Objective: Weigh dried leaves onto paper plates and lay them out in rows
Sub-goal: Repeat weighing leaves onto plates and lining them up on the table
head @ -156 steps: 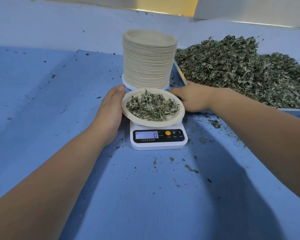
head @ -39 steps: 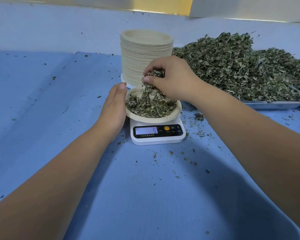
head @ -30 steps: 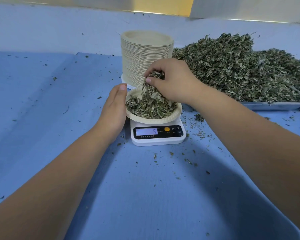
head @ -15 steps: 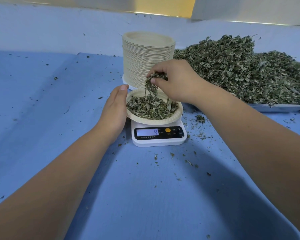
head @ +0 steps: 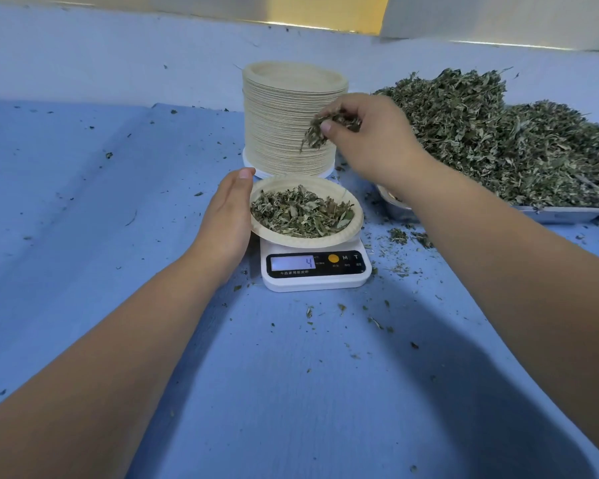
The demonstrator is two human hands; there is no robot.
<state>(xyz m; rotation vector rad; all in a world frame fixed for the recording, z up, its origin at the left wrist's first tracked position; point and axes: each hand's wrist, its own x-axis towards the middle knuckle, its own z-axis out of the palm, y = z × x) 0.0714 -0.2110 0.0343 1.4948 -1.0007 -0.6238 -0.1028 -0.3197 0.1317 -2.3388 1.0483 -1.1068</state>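
Blue cloth carries the scale and its paper plate of dried leaves. The left hand, fingers straight, rests against the rim; pressure there could skew the reading. Above, the right hand pinches a tuft that may scatter.

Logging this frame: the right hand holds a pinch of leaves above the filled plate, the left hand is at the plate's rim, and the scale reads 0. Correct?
Not quite. In the head view the scale reads 4, not 0. The rest stands: the right hand pinches leaves above the plate, and the left hand is at its rim.
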